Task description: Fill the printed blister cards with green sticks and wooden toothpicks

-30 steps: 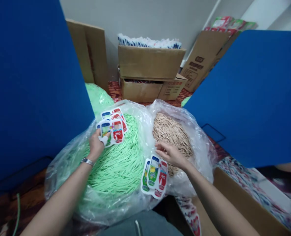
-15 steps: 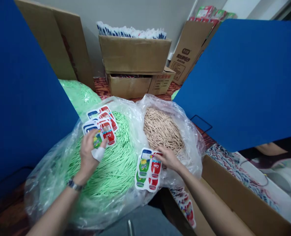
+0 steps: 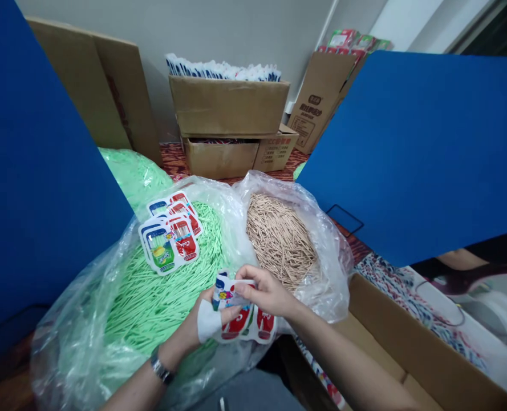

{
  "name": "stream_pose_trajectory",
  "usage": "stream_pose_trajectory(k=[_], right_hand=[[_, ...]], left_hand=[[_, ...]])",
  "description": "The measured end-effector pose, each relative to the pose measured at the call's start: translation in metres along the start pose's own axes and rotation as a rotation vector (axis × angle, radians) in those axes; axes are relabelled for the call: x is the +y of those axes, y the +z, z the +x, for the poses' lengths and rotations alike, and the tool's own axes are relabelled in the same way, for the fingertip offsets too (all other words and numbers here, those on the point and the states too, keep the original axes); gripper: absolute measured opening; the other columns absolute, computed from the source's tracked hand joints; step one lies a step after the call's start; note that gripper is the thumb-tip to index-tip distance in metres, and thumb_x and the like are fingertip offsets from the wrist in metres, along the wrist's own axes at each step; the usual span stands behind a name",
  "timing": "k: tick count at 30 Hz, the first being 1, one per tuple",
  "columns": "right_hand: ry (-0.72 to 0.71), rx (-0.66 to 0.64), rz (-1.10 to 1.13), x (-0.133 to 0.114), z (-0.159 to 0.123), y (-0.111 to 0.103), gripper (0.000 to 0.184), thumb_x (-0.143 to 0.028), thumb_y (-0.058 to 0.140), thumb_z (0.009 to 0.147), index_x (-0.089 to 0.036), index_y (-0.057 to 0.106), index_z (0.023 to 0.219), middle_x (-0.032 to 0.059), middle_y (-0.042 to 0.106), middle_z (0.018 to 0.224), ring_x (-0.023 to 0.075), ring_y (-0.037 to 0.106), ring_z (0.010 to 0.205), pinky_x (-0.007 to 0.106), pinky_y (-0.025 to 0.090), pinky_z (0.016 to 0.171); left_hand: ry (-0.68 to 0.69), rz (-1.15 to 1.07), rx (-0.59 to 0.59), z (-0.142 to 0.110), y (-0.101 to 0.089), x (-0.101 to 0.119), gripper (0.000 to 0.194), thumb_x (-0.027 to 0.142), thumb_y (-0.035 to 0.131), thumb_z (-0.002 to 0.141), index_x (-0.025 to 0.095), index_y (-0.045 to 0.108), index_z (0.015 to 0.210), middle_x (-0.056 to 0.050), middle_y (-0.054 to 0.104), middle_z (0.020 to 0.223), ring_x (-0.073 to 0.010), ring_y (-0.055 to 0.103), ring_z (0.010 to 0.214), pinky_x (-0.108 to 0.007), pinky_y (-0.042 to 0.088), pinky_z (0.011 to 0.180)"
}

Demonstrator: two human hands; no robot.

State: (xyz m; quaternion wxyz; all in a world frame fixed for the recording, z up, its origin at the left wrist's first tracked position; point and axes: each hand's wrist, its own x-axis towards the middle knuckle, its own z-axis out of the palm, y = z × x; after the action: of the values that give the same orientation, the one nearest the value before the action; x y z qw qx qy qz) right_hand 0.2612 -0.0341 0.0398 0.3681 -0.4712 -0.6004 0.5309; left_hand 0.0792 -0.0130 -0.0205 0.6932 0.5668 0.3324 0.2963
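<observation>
Both hands meet over the front of the bags on a can-shaped printed pouch (image 3: 236, 326) with blue and red Cola pictures. My left hand (image 3: 193, 322), with a white patch near the thumb, is closed around its left side. My right hand (image 3: 268, 290) pinches the pouch's upper edge. A second red-printed pouch (image 3: 266, 325) shows just behind and to the right; what supports it is hidden. Several filled pouches (image 3: 163, 251) lie overlapping on the thin green sticks (image 3: 167, 302) in a clear plastic bag (image 3: 69, 337). Brown sticks (image 3: 279, 240) fill another bag beyond my right hand.
Blue panels (image 3: 416, 154) flank the work area. Cardboard boxes (image 3: 227, 105) stand stacked at the back, the upper one full of pouches. An open carton (image 3: 424, 337) sits at the right, beside a heap of printed pouches (image 3: 381, 279). Part of another person's arm (image 3: 462, 260) shows beyond.
My left hand has left the pouches on the green sticks and come right and nearer. It now grips the pouch together with my right hand, which has moved slightly left. The view has shifted slightly.
</observation>
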Motion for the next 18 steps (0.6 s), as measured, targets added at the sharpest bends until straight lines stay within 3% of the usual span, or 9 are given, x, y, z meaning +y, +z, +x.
stream_pose_trajectory(k=[2,5,8,11,13,15,18], right_hand=[[-0.057,0.06,-0.204,-0.001,0.003,-0.002,0.024,-0.043,0.057,0.086,-0.019,0.058,0.083,-0.0022,0.055,0.071,0.0099,0.048,0.06,0.021,0.036,0.056],[-0.187,0.126,-0.505,-0.002,0.006,-0.002,0.029,-0.044,0.059,0.085,-0.018,0.059,0.071,-0.0023,0.054,0.064,0.0097,0.047,0.058,0.021,0.033,0.055],[-0.317,0.129,-0.67,-0.002,0.006,0.002,0.034,-0.041,0.053,0.089,-0.017,0.058,0.066,-0.0006,0.053,0.061,0.01,0.048,0.057,0.021,0.033,0.054],[-0.403,0.032,-0.672,-0.003,0.004,0.002,0.025,-0.031,0.047,0.093,-0.015,0.062,0.08,0.0032,0.06,0.069,0.0118,0.054,0.064,0.022,0.039,0.06],[-0.381,-0.039,-0.555,0.001,0.002,-0.009,0.021,-0.029,0.045,0.094,-0.016,0.062,0.096,0.0051,0.065,0.083,0.0127,0.059,0.075,0.022,0.044,0.067],[-0.284,0.014,-0.434,0.01,0.002,-0.03,0.024,-0.03,0.043,0.095,-0.018,0.058,0.11,0.0054,0.067,0.096,0.0131,0.062,0.084,0.024,0.046,0.072],[-0.095,0.345,-0.534,0.035,0.005,-0.074,0.026,-0.031,0.04,0.095,-0.018,0.057,0.109,0.0051,0.066,0.094,0.0146,0.062,0.081,0.027,0.046,0.072]], left_hand=[[-0.051,0.011,-0.001,-0.002,-0.001,0.004,0.027,0.038,0.07,0.072,0.012,0.063,0.073,-0.002,0.061,0.06,-0.0134,0.052,0.052,-0.026,0.044,0.051],[-0.069,0.082,0.003,-0.002,-0.002,0.007,0.033,0.039,0.067,0.072,0.013,0.054,0.058,0.003,0.047,0.049,-0.0091,0.039,0.047,-0.023,0.033,0.047],[-0.085,0.115,0.026,-0.002,0.001,0.012,0.036,0.037,0.069,0.069,0.014,0.048,0.052,0.004,0.042,0.048,-0.008,0.035,0.048,-0.022,0.03,0.047],[-0.107,0.088,0.089,-0.001,0.004,0.016,0.032,0.035,0.073,0.063,0.014,0.051,0.055,0.004,0.046,0.048,-0.0085,0.037,0.047,-0.022,0.033,0.047],[-0.134,0.076,0.15,-0.001,0.004,0.015,0.03,0.034,0.075,0.059,0.014,0.053,0.056,0.003,0.049,0.048,-0.0091,0.04,0.046,-0.022,0.035,0.046],[-0.167,0.069,0.209,-0.001,0.002,0.012,0.029,0.034,0.077,0.056,0.013,0.056,0.058,0.002,0.053,0.05,-0.0104,0.044,0.046,-0.022,0.037,0.046],[-0.191,0.069,0.283,-0.001,-0.002,0.005,0.028,0.034,0.077,0.055,0.013,0.06,0.06,0.0,0.058,0.053,-0.012,0.05,0.048,-0.023,0.042,0.049]])
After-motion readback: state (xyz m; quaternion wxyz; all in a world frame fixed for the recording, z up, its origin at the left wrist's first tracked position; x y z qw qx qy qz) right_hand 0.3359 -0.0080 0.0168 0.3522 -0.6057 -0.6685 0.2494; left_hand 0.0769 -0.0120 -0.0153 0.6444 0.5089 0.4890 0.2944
